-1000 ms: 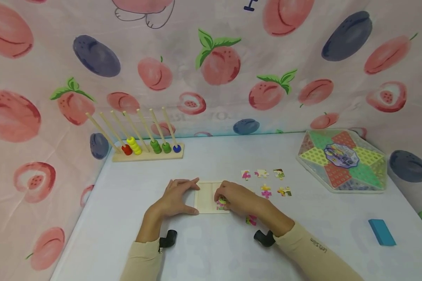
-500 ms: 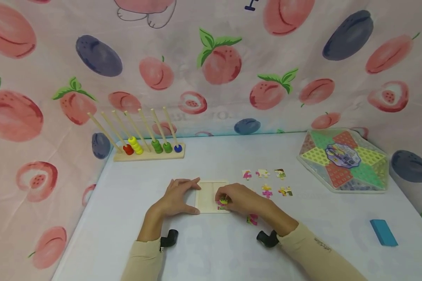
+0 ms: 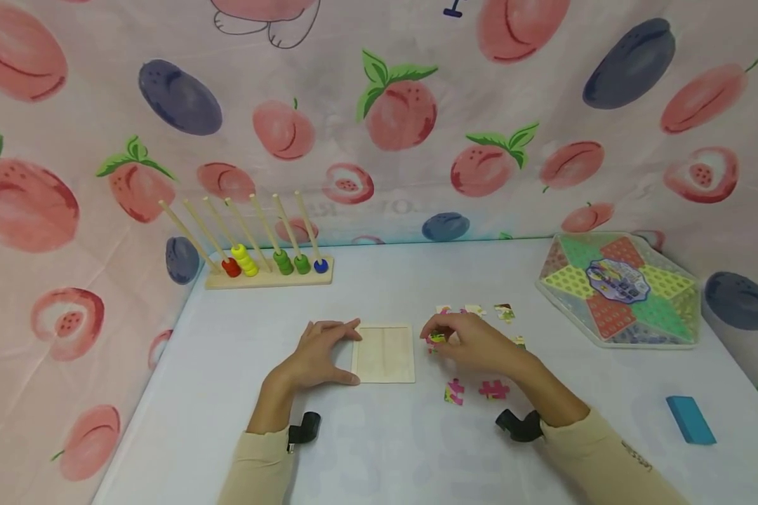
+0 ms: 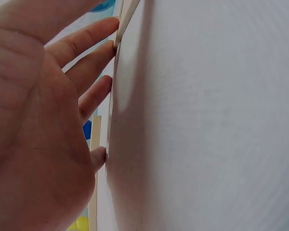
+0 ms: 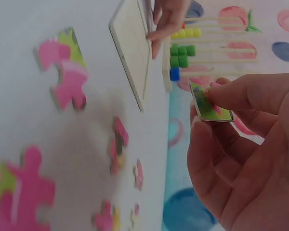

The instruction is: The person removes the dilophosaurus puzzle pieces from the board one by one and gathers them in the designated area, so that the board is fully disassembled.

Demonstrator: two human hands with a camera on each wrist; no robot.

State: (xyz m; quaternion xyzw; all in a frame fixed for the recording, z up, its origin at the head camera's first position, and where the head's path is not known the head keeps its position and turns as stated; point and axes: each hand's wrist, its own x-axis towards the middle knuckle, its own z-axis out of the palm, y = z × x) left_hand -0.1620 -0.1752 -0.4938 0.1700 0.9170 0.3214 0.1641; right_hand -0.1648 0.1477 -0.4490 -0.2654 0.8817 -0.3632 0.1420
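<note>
A shallow wooden puzzle tray [image 3: 383,355] lies flat on the white table with bare wood showing inside. My left hand [image 3: 316,356] rests at its left side, thumb near the front corner and a finger at the back corner, fingers extended. My right hand [image 3: 476,342] is over the table just right of the tray. Between thumb and fingers it pinches a jigsaw piece [image 5: 209,113] with green and pink print, raised and tilted in the right wrist view. Several loose jigsaw pieces lie around and below that hand, including a pink one [image 3: 494,390]; some are partly hidden by it.
A wooden bead counting rack [image 3: 269,278] with upright pegs stands at the back left. At the back right sits a hexagonal game box [image 3: 619,287]. A blue block [image 3: 690,419] lies near the right edge. Patterned cloth [image 3: 379,175] hangs behind the table.
My right hand has lifted the jigsaw piece off the tray's right side and carried it right, uncovering the tray and a pink piece. The left hand has stayed put.
</note>
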